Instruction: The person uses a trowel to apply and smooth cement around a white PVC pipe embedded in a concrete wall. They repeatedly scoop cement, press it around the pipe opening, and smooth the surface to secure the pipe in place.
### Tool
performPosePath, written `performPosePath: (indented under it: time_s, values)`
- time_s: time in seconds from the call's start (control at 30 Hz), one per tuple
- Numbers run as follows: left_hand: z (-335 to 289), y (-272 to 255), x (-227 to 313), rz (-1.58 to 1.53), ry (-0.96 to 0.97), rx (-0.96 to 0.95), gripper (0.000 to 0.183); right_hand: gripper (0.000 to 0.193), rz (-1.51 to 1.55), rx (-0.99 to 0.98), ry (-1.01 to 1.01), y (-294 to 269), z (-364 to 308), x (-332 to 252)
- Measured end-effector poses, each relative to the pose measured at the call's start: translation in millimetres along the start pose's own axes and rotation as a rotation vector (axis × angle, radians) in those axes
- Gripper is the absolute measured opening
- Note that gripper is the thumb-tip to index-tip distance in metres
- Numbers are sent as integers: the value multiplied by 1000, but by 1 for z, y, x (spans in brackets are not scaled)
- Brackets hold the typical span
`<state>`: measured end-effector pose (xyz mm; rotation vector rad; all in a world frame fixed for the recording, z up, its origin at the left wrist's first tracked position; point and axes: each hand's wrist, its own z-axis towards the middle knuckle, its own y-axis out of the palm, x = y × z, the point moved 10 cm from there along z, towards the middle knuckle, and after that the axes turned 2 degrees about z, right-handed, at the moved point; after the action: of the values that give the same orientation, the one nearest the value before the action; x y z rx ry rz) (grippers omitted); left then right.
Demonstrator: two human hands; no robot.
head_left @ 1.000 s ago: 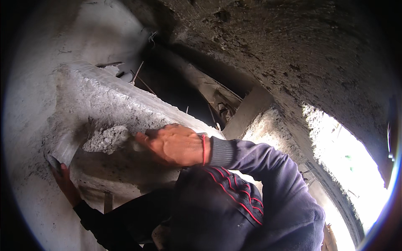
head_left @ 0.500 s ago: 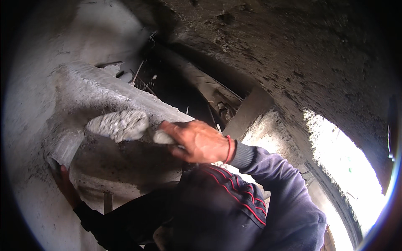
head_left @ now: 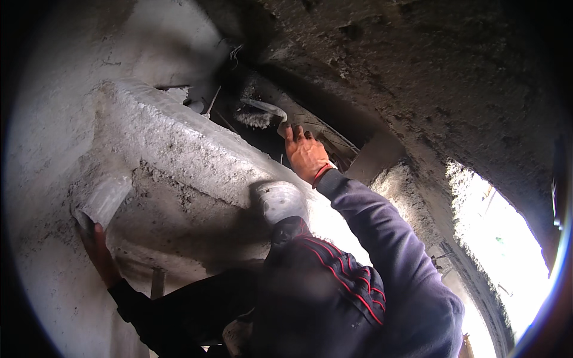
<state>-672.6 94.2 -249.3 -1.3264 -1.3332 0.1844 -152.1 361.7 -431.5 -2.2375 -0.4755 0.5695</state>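
My right hand (head_left: 305,156), with a red cord at its wrist, is closed round the handle of a trowel (head_left: 270,108) above the dark gap behind the concrete ledge. Grey mortar (head_left: 255,120) shows along the far side of the blade, partly blurred. At the left, my left hand (head_left: 96,253) rests with fingers stretched against the lower end of a pale pipe stub (head_left: 106,200) that sticks out of the wall. A rough mortar-coated ledge (head_left: 185,149) runs diagonally between my hands.
A second rounded pipe end (head_left: 280,201) sits by my knee, below the ledge. Thin rods (head_left: 212,101) poke up at the gap's edge. A rough slab (head_left: 418,77) hangs close overhead on the right, beside a bright opening (head_left: 498,244).
My right hand has moved up and away with the trowel, from over the ledge to the dark gap. My left hand stays by the pipe stub.
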Motion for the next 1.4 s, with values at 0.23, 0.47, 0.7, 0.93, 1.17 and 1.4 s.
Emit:
performPosePath:
  time_s: [0.23, 0.47, 0.7, 0.93, 1.17, 1.4]
  values:
    - [-11, 0, 16, 85, -13, 5, 95, 49, 361, 160, 142, -65, -3, -11]
    - [-17, 2, 41, 139, -34, 14, 94, 53, 741, -121, -327, -153, -26, -117]
    - [-12, 5, 52, 83, -60, 6, 93, 41, 589, -920, -797, 9, -86, -266]
    - [-20, 5, 65, -27, -87, 37, 94, 40, 828, -174, -1162, 17, -56, -324]
    - [-23, 1, 54, -28, -68, 90, 93, 48, 1201, -762, -187, 62, -40, -267]
    - [-13, 5, 56, -51, -23, 32, 99, 38, 943, -537, -786, 41, -29, -355]
